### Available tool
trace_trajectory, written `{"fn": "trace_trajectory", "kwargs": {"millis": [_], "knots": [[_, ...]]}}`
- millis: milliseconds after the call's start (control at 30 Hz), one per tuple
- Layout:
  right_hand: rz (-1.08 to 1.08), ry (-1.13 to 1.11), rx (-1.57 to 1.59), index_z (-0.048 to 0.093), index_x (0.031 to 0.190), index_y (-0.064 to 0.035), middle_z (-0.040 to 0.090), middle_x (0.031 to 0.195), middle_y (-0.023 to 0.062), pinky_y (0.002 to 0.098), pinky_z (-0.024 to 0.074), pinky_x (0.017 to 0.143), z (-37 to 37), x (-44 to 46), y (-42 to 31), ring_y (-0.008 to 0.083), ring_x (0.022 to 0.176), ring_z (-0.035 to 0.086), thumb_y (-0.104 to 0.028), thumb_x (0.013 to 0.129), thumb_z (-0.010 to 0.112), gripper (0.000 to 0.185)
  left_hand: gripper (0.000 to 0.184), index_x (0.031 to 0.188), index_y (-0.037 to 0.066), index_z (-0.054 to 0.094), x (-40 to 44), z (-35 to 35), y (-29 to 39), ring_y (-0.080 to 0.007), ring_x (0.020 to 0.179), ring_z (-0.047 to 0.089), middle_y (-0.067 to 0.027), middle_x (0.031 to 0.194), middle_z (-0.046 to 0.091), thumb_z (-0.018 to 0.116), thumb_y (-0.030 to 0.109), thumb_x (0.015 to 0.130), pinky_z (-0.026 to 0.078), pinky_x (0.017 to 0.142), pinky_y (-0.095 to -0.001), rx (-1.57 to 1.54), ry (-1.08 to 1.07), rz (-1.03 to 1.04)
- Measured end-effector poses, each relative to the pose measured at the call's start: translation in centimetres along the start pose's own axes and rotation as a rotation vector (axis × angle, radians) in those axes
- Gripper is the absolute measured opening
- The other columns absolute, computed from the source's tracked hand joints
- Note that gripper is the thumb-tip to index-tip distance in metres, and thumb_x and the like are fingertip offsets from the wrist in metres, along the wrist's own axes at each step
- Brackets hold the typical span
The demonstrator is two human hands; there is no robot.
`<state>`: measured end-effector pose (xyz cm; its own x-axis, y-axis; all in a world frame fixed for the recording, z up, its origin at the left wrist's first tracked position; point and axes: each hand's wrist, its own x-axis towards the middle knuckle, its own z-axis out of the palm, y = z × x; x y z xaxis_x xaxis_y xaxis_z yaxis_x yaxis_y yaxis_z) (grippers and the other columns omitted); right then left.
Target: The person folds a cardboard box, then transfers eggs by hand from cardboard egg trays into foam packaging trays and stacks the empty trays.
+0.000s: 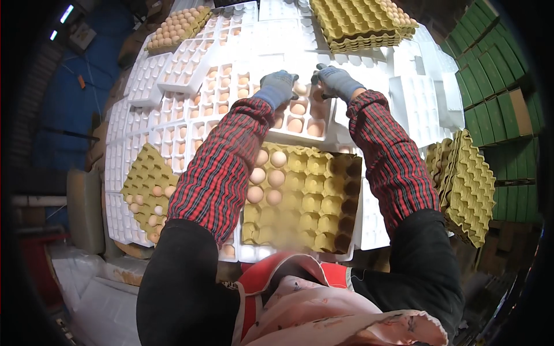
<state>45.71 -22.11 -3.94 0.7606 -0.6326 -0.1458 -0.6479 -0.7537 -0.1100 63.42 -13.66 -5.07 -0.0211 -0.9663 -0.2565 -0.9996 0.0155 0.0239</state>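
My left hand (277,87), in a grey-blue glove with dark fingertips, is at the left side of a white foam tray (303,137) of brown eggs. Opposite it, my right hand (337,82), gloved alike, hovers over the tray's right side. Both hands have bent fingers held apart, and no egg shows plainly in either. Eggs such as this one (295,125) sit in the tray's cells between and below my hands. Closer to my body lies a yellow pulp egg tray (314,196), with several eggs (276,177) in its left columns and bare cups elsewhere.
More white foam trays (190,72) with eggs spread across the left. Stacked pulp trays stand at the back right (358,29) and right edge (461,184). Another pulp tray (144,173) with eggs lies left, and one full of eggs (179,27) back left. Green boxes (496,115) line the right.
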Motion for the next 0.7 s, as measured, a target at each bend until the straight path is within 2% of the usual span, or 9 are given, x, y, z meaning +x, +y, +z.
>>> {"fn": "trace_trajectory", "kwargs": {"millis": [67,100,200,267,333,467,600,667,700], "knots": [[0.101,-0.017,0.129,0.072,0.107,-0.0155,0.063,0.121,0.0136,0.0429,0.0516,0.094,-0.9,1.6,0.0,0.0331,0.109,0.063,-0.018,0.082,0.07,0.025,0.044,0.13,0.02,0.062,0.9,1.0,-1.2,-0.0311,0.12,0.059,-0.014,0.131,0.061,0.065,0.038,0.09,0.048,0.1,-0.0416,-0.216,0.183,0.02],[0.042,0.216,0.227,0.071,0.106,-0.0132,0.066,0.112,0.0143,0.042,0.051,0.093,0.2,2.4,0.4,0.0345,0.103,0.065,-0.022,0.084,0.071,0.024,0.043,0.13,0.019,0.062,1.9,1.8,-2.0,-0.032,0.119,0.059,-0.0148,0.13,0.061,0.065,0.038,0.091,0.048,0.1,-0.0416,-0.323,0.305,0.038],[0.041,0.63,0.137,0.059,0.127,-0.0165,0.057,0.13,0.0122,0.0516,0.0427,0.1,4.5,5.6,-0.8,0.035,0.125,0.052,-0.042,0.093,0.06,0.042,0.039,0.129,0.009,0.061,4.6,4.2,-2.7,-0.0365,0.111,0.062,-0.0166,0.127,0.063,0.059,0.03,0.096,0.048,0.098,-0.0414,-0.654,0.88,0.077],[0.176,0.316,-0.065,0.047,0.141,-0.0206,0.046,0.145,0.0134,0.0628,0.0362,0.101,7.3,5.3,-0.9,0.0404,0.134,0.042,-0.041,0.094,0.057,0.053,0.043,0.134,0.012,0.056,6.3,4.8,-1.8,-0.0384,0.12,0.057,-0.0183,0.135,0.058,0.056,0.033,0.097,0.045,0.104,-0.0431,-0.705,0.887,-0.016],[0.076,0.638,0.091,0.049,0.14,-0.0139,0.054,0.137,0.0193,0.0535,0.0426,0.101,9.3,3.5,-0.7,0.0401,0.126,0.05,-0.035,0.091,0.06,0.055,0.053,0.143,0.014,0.046,7.5,7.6,-2.1,-0.0401,0.133,0.046,-0.0205,0.146,0.047,0.052,0.04,0.098,0.038,0.111,-0.0454,-0.089,0.58,-0.051],[0.303,0.351,0.451,0.051,0.138,-0.001,0.063,0.116,0.0258,0.0456,0.0479,0.094,3.9,-10.5,-6.4,0.0421,0.108,0.06,-0.033,0.092,0.062,0.057,0.079,0.154,0.003,0.025,0.1,5.2,-1.6,-0.0382,0.143,0.035,-0.0233,0.154,0.037,0.048,0.052,0.096,0.033,0.115,-0.0453,-0.496,0.418,-0.204],[0.442,0.16,0.797,0.051,0.139,-0.0011,0.067,0.087,0.0159,0.0348,0.0513,0.07,5.3,-14.0,-7.8,0.0241,0.078,0.063,-0.029,0.093,0.065,0.055,0.096,0.149,0.006,0.042,-6.9,7.6,-5.1,-0.0388,0.136,0.044,-0.0256,0.146,0.047,0.057,0.073,0.082,0.035,0.113,-0.0451,-0.917,-0.183,-0.141],[0.451,0.203,0.968,0.052,0.138,-0.0012,0.066,0.083,0.01,0.0296,0.0491,0.061,6.1,-13.8,-8.1,0.0153,0.069,0.059,-0.028,0.094,0.067,0.054,0.095,0.148,0.009,0.044,-8.3,9.5,-4.0,-0.0402,0.131,0.049,-0.0258,0.141,0.052,0.054,0.076,0.082,0.038,0.11,-0.0456,-0.759,0.209,-0.136],[0.44,0.265,1.033,0.053,0.137,-0.0013,0.066,0.084,0.0074,0.0271,0.0472,0.058,7.4,-13.2,-7.6,0.0116,0.066,0.056,-0.028,0.094,0.068,0.053,0.085,0.149,0.007,0.043,-8.7,9.3,-3.8,-0.0311,0.125,0.055,-0.02,0.14,0.055,0.062,0.062,0.087,0.044,0.104,-0.0401,-0.758,0.241,-0.135]]}}
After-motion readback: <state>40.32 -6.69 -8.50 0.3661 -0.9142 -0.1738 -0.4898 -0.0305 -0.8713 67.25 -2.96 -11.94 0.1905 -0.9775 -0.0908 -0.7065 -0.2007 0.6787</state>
